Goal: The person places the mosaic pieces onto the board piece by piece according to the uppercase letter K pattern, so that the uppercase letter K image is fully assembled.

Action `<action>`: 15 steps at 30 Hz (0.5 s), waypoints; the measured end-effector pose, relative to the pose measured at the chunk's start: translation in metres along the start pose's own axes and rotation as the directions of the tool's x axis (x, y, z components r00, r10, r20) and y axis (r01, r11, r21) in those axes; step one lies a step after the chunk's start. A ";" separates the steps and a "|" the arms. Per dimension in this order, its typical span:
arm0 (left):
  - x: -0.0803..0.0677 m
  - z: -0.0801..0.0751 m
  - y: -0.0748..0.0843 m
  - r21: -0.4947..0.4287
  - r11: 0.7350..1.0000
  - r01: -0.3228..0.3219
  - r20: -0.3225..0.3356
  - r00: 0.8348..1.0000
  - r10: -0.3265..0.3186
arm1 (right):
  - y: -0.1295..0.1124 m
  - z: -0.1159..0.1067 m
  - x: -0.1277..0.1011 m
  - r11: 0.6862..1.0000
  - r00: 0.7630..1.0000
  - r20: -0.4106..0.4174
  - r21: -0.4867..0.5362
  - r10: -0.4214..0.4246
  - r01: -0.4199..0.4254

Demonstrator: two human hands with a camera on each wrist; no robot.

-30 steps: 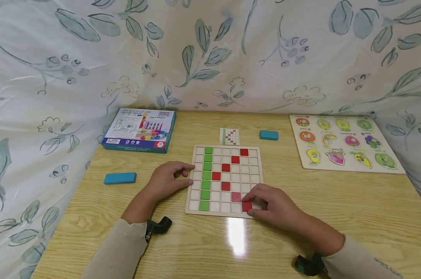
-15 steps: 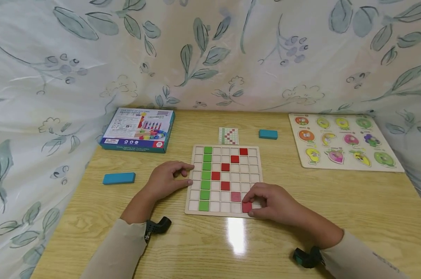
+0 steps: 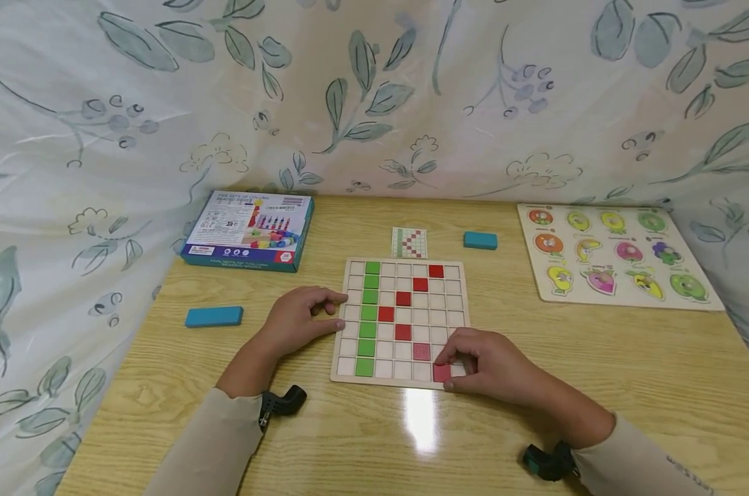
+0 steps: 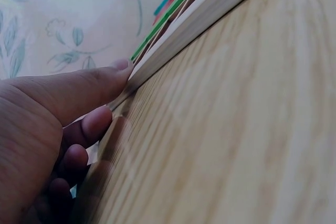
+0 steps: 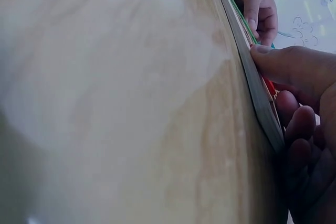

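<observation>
Fingers of the right hand (image 3: 495, 365) curl around a red tile (image 3: 441, 373) on the board (image 3: 461, 303); only the head view shows the tile's square, while the wrist view shows the left hand's (image 4: 47, 129) thumb pressing the board's edge.

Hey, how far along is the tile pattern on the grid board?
Done: a full green column and six red tiles on the board. In hand: the right hand seats a seventh red tile at the bottom row; the left hand steadies the board. Nothing visibly left.

Grid board (image 3: 402, 321) at centre of surface (image 3: 597, 358). Card (image 3: 408, 242) just behind board. Box (image 3: 249, 231) behind-left, puzzle (image 3: 616, 252) behind-right. Left hand (image 3: 300, 320) at board's left edge; right hand (image 3: 488, 365) on tile (image 3: 441, 373), front-right corner.
</observation>
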State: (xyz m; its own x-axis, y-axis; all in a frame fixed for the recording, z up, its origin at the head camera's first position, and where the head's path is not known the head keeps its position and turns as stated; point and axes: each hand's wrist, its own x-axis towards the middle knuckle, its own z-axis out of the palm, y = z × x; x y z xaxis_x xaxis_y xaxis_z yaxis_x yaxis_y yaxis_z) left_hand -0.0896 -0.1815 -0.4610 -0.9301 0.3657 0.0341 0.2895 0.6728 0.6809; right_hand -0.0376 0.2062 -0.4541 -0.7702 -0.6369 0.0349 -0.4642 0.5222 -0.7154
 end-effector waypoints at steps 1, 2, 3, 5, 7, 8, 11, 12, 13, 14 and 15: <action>0.000 0.000 0.000 0.002 1.000 0.000 0.002 1.000 0.000 | 0.000 0.000 0.000 1.000 1.000 -0.001 0.000 -0.001 0.001; 0.000 -0.001 0.000 0.005 1.000 0.000 0.002 1.000 0.000 | 0.000 0.000 0.000 1.000 1.000 -0.002 0.000 -0.001 0.001; 0.001 -0.001 0.000 0.008 1.000 0.000 0.003 1.000 0.000 | 0.000 0.000 -0.001 1.000 1.000 -0.004 -0.002 -0.001 0.001; 0.001 -0.001 0.000 0.010 1.000 -0.001 0.004 1.000 0.001 | 0.000 0.000 -0.001 1.000 1.000 -0.006 0.000 0.002 -0.002; 0.002 -0.001 0.000 0.007 1.000 -0.006 0.003 1.000 0.006 | 0.000 0.001 -0.001 1.000 1.000 -0.010 0.001 0.002 -0.002; 0.002 0.000 -0.001 0.008 1.000 -0.009 0.002 1.000 0.009 | 0.000 0.001 -0.002 1.000 1.000 -0.013 0.001 0.000 0.000; 0.002 0.000 -0.002 0.005 1.000 -0.017 -0.001 1.000 0.017 | 0.001 0.001 -0.002 1.000 1.000 -0.025 -0.002 -0.019 0.018; 0.002 0.000 -0.002 0.003 1.000 -0.018 -0.002 1.000 0.018 | 0.002 0.002 -0.002 1.000 0.999 -0.030 -0.003 -0.029 0.029; 0.001 0.000 -0.002 0.002 1.000 -0.017 -0.003 1.000 0.017 | 0.002 0.003 -0.002 0.999 0.999 -0.035 -0.003 -0.039 0.039; 0.001 0.000 -0.002 0.002 1.000 -0.016 -0.002 1.000 0.016 | 0.002 0.003 -0.002 0.999 0.998 -0.039 -0.002 -0.048 0.048; 0.001 0.000 -0.001 0.000 1.000 -0.015 -0.001 1.000 0.015 | 0.002 0.004 -0.002 0.999 0.998 -0.043 0.000 -0.054 0.054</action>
State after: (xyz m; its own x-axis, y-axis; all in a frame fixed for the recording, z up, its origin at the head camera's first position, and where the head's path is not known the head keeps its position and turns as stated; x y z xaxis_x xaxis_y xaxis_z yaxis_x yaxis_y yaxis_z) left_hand -0.0909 -0.1822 -0.4616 -0.9258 0.3752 0.0452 0.3035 0.6670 0.6804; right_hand -0.0353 0.2069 -0.4584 -0.7619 -0.6394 0.1034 -0.5054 0.4870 -0.7123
